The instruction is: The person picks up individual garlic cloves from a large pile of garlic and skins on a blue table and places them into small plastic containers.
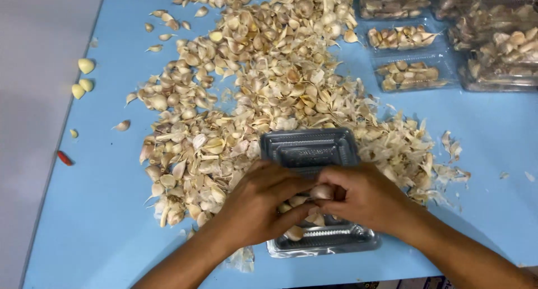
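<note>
1. Garlic clove [322, 192]: pinched between the fingertips of both hands, directly above the clear plastic tray [322, 239].
2. Left hand [259, 202]: fingers curled, thumb and forefinger closed on the clove from the left side of the tray.
3. Right hand [364, 196]: fingers bent inward, gripping the same clove from the right side of the tray.
4. Clear plastic tray: open, hinged lid [309, 146] folded back on its far side; several cloves lie in its base under the hands.
5. Pile of garlic cloves and papery skins [252, 87]: spread beyond the tray, reaching its left and right sides.
6. Filled clear containers [414, 73]: far right of the tray, beyond the pile.
7. Peeled yellowish cloves [84, 79]: far left of the tray, on the grey surface beside the blue table [95, 222].
8. Small red piece [64, 158]: far left of the tray, at the table edge; its kind cannot be told.
</note>
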